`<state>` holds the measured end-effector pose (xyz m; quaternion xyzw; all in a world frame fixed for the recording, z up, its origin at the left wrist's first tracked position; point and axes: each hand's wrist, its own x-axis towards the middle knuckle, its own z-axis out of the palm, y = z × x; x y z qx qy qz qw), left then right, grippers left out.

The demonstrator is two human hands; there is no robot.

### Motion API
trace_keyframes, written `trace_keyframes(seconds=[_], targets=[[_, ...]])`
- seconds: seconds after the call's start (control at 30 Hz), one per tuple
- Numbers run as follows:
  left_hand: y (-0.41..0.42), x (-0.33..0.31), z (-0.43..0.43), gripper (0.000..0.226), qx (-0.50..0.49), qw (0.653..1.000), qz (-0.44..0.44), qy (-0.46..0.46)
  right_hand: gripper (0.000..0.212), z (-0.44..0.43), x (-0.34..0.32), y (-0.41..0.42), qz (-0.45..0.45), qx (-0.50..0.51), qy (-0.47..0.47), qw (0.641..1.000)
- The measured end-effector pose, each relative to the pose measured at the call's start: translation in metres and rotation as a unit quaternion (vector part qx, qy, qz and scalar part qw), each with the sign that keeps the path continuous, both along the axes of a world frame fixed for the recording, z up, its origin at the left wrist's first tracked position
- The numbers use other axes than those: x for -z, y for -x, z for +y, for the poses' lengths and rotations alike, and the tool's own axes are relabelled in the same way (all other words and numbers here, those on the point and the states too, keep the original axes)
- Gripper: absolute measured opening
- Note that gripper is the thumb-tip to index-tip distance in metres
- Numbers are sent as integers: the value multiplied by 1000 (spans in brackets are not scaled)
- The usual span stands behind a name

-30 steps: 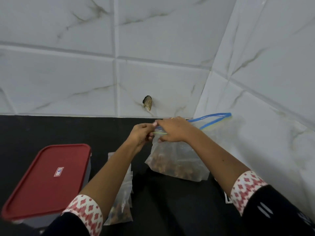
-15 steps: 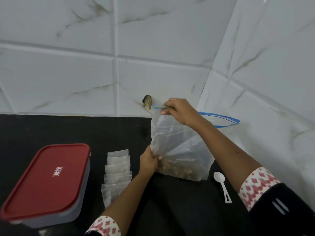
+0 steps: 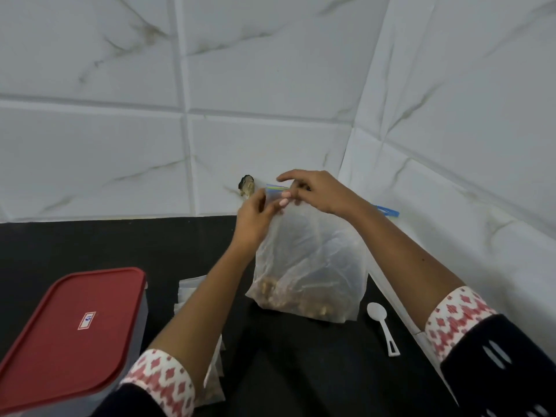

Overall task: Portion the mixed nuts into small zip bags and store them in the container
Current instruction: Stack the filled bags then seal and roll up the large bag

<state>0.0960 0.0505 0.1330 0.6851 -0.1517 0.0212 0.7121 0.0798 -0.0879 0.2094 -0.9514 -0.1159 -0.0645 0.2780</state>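
My left hand (image 3: 254, 219) and right hand (image 3: 316, 192) pinch the zip strip (image 3: 275, 188) of the nut bag (image 3: 310, 260) standing near the countertop's (image 3: 120, 245) back right corner; soft slippery film, bottom-heavy I judge, so best gripped at the stiffer zip.

my left hand (image 3: 255, 215) has left the bottom of the big bag (image 3: 310, 266) and come up to pinch its zip strip (image 3: 274, 188) beside my right hand (image 3: 313, 191), whose forefinger has lifted clear.
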Motion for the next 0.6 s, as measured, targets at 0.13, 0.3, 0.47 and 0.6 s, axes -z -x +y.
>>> trace_keyframes(seconds=[0.13, 0.3, 0.47, 0.6], targets=[[-9, -10, 2, 9, -21, 1000, -14, 17, 47, -37, -18, 15, 99, 33, 144, 984], [-12, -12, 13, 16, -49, 998, 2, 43, 18, -84, -24, 33, 24, 106, 138, 984], [-15, -35, 14, 11, -64, 996, -24, 52, 10, -88, -29, 47, -13, 88, -59, 994], [-21, -22, 18, 13, -88, 996, 19, 18, 13, -89, -19, 50, -4, 88, -92, 992]])
